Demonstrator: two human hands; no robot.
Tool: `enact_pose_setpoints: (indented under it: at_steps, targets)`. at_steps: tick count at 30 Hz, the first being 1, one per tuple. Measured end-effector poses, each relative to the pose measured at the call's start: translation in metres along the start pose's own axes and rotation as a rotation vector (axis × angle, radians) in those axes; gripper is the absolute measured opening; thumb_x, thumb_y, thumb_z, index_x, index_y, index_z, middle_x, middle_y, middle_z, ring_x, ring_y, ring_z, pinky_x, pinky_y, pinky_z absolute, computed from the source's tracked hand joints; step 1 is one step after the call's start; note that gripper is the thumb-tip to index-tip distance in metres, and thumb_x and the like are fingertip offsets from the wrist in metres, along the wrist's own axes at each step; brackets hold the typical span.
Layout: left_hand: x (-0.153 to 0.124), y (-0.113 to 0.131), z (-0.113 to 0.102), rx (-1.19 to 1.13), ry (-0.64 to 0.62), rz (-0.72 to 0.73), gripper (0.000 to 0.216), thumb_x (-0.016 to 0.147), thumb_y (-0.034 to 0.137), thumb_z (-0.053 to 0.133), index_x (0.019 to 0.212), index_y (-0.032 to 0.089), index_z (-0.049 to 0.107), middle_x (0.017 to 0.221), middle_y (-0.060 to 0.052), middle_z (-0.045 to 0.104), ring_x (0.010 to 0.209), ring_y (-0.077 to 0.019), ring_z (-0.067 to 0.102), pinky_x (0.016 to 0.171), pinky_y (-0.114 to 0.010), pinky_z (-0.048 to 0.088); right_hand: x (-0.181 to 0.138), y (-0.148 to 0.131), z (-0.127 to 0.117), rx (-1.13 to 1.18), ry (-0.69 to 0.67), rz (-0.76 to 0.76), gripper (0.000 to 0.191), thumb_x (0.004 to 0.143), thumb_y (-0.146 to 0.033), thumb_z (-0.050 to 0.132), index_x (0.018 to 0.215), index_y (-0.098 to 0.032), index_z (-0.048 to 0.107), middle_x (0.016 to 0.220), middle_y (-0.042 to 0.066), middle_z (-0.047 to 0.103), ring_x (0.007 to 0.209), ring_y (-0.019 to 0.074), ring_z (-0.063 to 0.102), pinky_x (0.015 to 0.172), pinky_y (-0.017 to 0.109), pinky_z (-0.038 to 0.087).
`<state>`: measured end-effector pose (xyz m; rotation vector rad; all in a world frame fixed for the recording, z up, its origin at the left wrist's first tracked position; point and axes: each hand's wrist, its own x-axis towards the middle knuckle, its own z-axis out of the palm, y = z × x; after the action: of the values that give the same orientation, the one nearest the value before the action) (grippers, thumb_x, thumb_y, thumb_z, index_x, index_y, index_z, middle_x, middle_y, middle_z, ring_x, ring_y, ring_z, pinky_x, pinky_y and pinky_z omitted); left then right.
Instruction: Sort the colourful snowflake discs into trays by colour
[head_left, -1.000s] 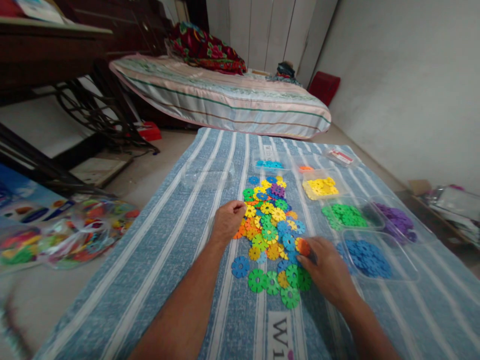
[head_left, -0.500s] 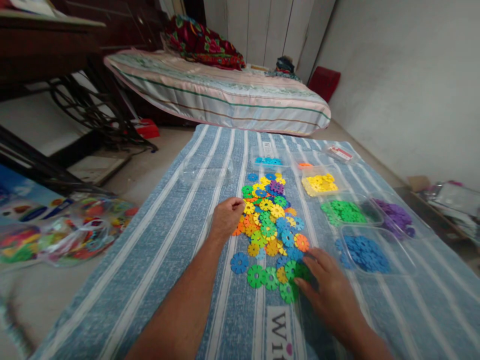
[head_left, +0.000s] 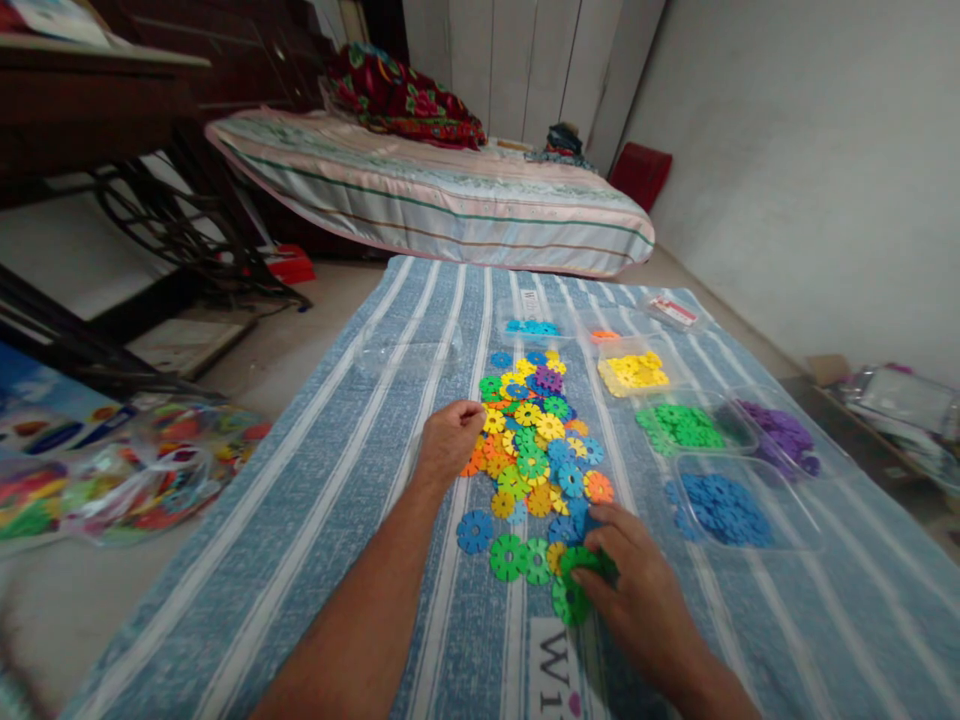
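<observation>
A loose pile of notched plastic flower discs (head_left: 533, 462), in yellow, green, blue, orange and purple, lies on the striped cloth. At the pile's left edge my left hand (head_left: 451, 442) is closed, thumb and fingertips pressed together beside a yellow disc (head_left: 492, 420); whatever is in the pinch is hidden. My right hand (head_left: 643, 585) is at the near right end, its thumb and fingers curled around green flower discs (head_left: 572, 598). Its fingertips partly cover them. An orange disc (head_left: 598, 487) lies just beyond these fingers.
Clear tubs to the right hold blue discs (head_left: 724, 508), green discs (head_left: 681, 427), purple discs (head_left: 780, 438) and yellow discs (head_left: 636, 371). Farther back are light-blue discs (head_left: 532, 328). A clear container (head_left: 409, 352) stands left of the pile. Bagged toys (head_left: 157, 470) lie on the floor.
My right hand has moved slightly left and closed in on the green discs, which have shifted a little toward me. My left hand stays in place, pinched. The view has tilted slightly.
</observation>
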<state>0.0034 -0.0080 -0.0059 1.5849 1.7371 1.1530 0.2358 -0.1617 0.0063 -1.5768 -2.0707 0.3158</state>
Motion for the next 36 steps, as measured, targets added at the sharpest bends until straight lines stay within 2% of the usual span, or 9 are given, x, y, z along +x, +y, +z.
enact_pose_setpoints:
  at_steps: [3,5,10,12,16,21,27,31,36]
  targets:
    - [0.000,0.000,0.000,0.006,0.003,0.006,0.021,0.073,0.032,0.053,0.079,0.018,0.067,0.075,0.000,0.069,0.070,-0.0143,0.063,0.068,-0.023,0.048,0.009,-0.001,-0.011,0.074,0.004,-0.009,0.006,0.077,-0.022,0.058,0.071,-0.022,0.057,0.106,0.007,0.063,0.104,0.0228,0.058,0.088,0.040,0.050]
    - [0.000,0.000,0.000,0.009,0.006,0.014,0.022,0.073,0.032,0.052,0.080,0.018,0.067,0.077,-0.001,0.069,0.071,-0.0145,0.063,0.069,-0.023,0.048,0.020,0.006,-0.027,0.073,0.080,-0.049,0.010,0.081,-0.026,0.056,0.072,-0.022,0.058,0.102,0.006,0.065,0.099,0.0209,0.060,0.085,0.038,0.051]
    - [0.000,-0.001,0.001,0.000,0.010,0.024,0.021,0.073,0.032,0.052,0.080,0.019,0.068,0.077,0.000,0.070,0.073,-0.0148,0.063,0.069,-0.023,0.048,0.054,0.041,-0.079,-0.287,0.631,-0.069,0.016,0.083,-0.033,0.058,0.082,-0.017,0.062,0.095,0.011,0.066,0.096,0.0248,0.060,0.089,0.045,0.047]
    - [0.000,-0.001,0.001,-0.009,0.009,0.024,0.021,0.073,0.032,0.053,0.080,0.019,0.068,0.076,0.000,0.069,0.072,-0.0147,0.063,0.068,-0.023,0.048,0.057,0.047,-0.088,-0.386,0.712,-0.061,0.018,0.082,-0.033,0.059,0.085,-0.016,0.063,0.092,0.011,0.066,0.094,0.0254,0.061,0.088,0.045,0.047]
    - [0.000,-0.001,0.002,-0.038,0.005,0.013,0.020,0.072,0.032,0.053,0.078,0.018,0.067,0.075,0.000,0.069,0.070,-0.0140,0.063,0.067,-0.023,0.047,0.036,0.034,-0.066,-0.242,0.427,-0.198,0.014,0.085,-0.029,0.055,0.088,-0.018,0.062,0.088,0.006,0.067,0.085,0.0190,0.063,0.081,0.035,0.052]
    - [-0.001,0.000,0.003,-0.057,0.010,-0.004,0.020,0.072,0.031,0.054,0.078,0.018,0.067,0.073,0.000,0.068,0.069,-0.0137,0.062,0.066,-0.023,0.047,-0.006,0.002,-0.016,-0.119,0.131,-0.273,0.013,0.081,-0.026,0.059,0.091,-0.020,0.062,0.110,0.010,0.062,0.111,0.0254,0.054,0.090,0.042,0.049]
    - [-0.001,0.000,0.002,-0.029,0.007,0.015,0.020,0.072,0.030,0.053,0.078,0.018,0.068,0.074,0.000,0.069,0.070,-0.0137,0.062,0.067,-0.023,0.046,-0.022,-0.008,0.002,-0.218,0.045,-0.252,0.029,0.070,-0.021,0.068,0.098,-0.014,0.061,0.129,0.018,0.049,0.126,0.0382,0.036,0.092,0.056,0.043]
    - [-0.001,-0.001,0.002,-0.009,0.008,0.017,0.020,0.073,0.031,0.053,0.078,0.018,0.068,0.073,0.000,0.068,0.069,-0.0136,0.061,0.065,-0.023,0.046,-0.023,-0.008,0.003,-0.171,0.010,-0.212,0.028,0.070,-0.018,0.066,0.098,-0.016,0.060,0.131,0.017,0.047,0.128,0.0354,0.034,0.095,0.055,0.042]
    - [-0.001,-0.001,0.003,-0.011,0.004,0.024,0.020,0.073,0.031,0.052,0.078,0.018,0.067,0.074,0.001,0.068,0.069,-0.0132,0.061,0.065,-0.022,0.045,-0.021,-0.007,0.001,-0.061,-0.044,-0.135,0.010,0.072,-0.017,0.063,0.081,-0.021,0.060,0.126,0.011,0.053,0.127,0.0312,0.037,0.097,0.053,0.043]
